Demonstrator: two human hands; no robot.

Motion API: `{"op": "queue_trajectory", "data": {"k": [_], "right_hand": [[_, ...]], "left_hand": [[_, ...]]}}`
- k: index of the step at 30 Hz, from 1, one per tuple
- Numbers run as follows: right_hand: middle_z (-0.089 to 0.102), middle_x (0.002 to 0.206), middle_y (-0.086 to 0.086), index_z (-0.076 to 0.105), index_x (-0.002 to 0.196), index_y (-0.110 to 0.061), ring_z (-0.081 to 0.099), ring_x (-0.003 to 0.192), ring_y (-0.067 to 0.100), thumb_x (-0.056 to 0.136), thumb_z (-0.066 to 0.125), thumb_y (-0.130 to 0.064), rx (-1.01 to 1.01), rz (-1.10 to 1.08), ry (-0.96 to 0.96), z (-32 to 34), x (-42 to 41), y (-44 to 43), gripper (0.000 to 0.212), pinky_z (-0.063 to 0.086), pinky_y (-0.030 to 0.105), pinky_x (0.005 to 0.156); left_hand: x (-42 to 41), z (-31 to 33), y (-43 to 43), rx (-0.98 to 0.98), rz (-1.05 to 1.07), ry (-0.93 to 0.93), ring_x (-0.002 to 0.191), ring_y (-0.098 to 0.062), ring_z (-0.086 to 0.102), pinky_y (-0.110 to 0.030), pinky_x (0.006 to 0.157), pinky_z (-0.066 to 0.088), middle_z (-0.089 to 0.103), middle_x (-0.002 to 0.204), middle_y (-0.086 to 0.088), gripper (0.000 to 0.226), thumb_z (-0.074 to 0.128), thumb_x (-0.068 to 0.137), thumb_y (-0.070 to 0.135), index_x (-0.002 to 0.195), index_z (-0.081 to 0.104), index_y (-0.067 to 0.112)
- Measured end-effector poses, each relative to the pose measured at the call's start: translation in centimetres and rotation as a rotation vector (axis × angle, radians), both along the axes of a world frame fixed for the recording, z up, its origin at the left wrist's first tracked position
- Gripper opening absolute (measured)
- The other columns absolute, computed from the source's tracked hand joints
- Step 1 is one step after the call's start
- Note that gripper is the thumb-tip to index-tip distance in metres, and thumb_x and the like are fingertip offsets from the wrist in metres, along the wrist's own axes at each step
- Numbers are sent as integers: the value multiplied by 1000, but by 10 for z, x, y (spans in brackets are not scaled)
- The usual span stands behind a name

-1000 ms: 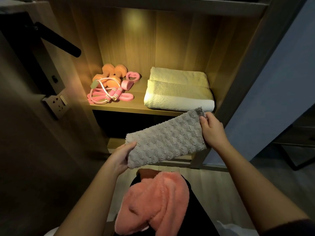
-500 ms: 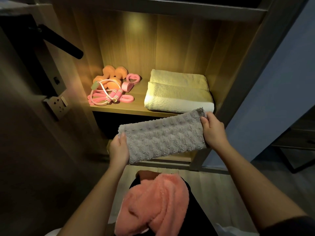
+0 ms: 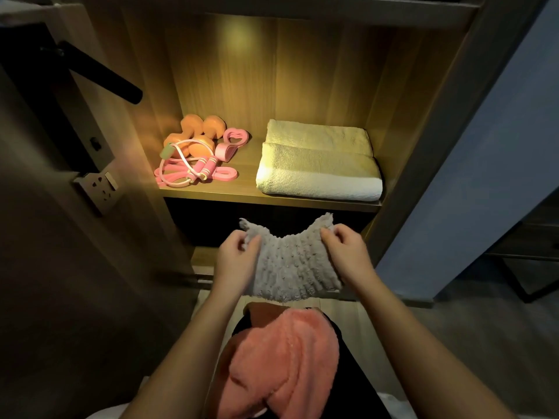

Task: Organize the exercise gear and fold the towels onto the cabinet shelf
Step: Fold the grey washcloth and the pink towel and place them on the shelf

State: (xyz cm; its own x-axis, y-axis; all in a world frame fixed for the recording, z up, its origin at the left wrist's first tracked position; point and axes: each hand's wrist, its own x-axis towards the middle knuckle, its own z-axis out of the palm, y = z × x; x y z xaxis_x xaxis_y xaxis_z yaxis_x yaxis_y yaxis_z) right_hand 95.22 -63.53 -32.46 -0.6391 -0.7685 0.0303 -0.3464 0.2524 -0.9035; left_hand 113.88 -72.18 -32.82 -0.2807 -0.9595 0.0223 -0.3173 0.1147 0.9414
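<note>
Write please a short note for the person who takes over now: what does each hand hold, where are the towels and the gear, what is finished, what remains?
The left hand pinches one top corner of the grey knobbly towel; the right hand pinches the other. The towel hangs between them, below the wooden shelf.
On the shelf: orange dumbbells, pink jump rope and pink heart-shaped ring at left, folded cream terry towel at right.
Done: gear and cream towel shelved.
Left: fold and shelve the grey towel, then the coral fluffy towel on the lap.
</note>
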Motion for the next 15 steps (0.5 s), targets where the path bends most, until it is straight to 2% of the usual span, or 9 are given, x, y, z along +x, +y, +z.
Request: {"op": "queue_trajectory", "data": {"k": [2, 4, 6, 7, 9, 12, 15], "right_hand": [[50, 62, -7, 53, 68, -20, 44, 53, 1, 95, 58, -29, -18, 46, -45, 2, 17, -3, 29, 36, 20, 51], [48, 61, -6, 52, 70, -17, 45, 54, 6, 95, 58, -28, -43, 86, -87, 3, 30, -4, 28, 36, 23, 51], [45, 59, -6, 51, 71, -15, 43, 54, 7, 95, 59, -25, -79, 107, -121, 4, 39, -3, 27, 36, 22, 50], [43, 58, -6, 50, 71, -14, 41, 53, 6, 95, 59, -24, -96, 106, -127, 5, 42, -3, 27, 34, 20, 48], [41, 56, -8, 49, 71, -14, 37, 51, 4, 94, 59, -21, -118, 104, -134, 7, 45, -1, 27, 30, 18, 46], [47, 52, -13, 53, 72, -14, 41, 49, 0, 94, 60, -21, -129, 144, -145, 8, 47, 2, 25, 34, 15, 47], [54, 61, -10, 60, 79, -11, 49, 57, 2, 95, 59, -26, -137, 183, -160, 10, 49, 5, 21, 40, 20, 53]], "left_hand": [[-9, 4, 11, -33, -44, 2, 55, -1, 48, -22, 54, 39, 57, 67, 4, 19, 61, 93, 25, 75, 59, 20], [-16, 7, 21, -40, -86, 24, 58, -1, 53, -16, 52, 41, 60, 67, 7, 17, 62, 92, 25, 76, 61, 23], [-20, 9, 29, -15, -95, 46, 66, -13, 60, -26, 59, 48, 63, 73, 2, 10, 63, 92, 26, 83, 63, 23], [-21, 10, 32, -7, -91, 59, 67, -17, 59, -32, 61, 49, 63, 75, -1, 7, 64, 91, 26, 86, 62, 22], [-22, 12, 35, -4, -78, 89, 65, -19, 54, -35, 61, 46, 58, 75, -4, 6, 64, 91, 25, 89, 61, 20], [-19, 17, 38, 14, -83, 115, 76, -33, 61, -46, 66, 53, 63, 82, -12, 6, 64, 91, 25, 89, 62, 20], [-16, 20, 40, 14, -97, 133, 79, -28, 66, -45, 68, 55, 67, 82, -5, 10, 60, 94, 29, 88, 65, 22]]}}
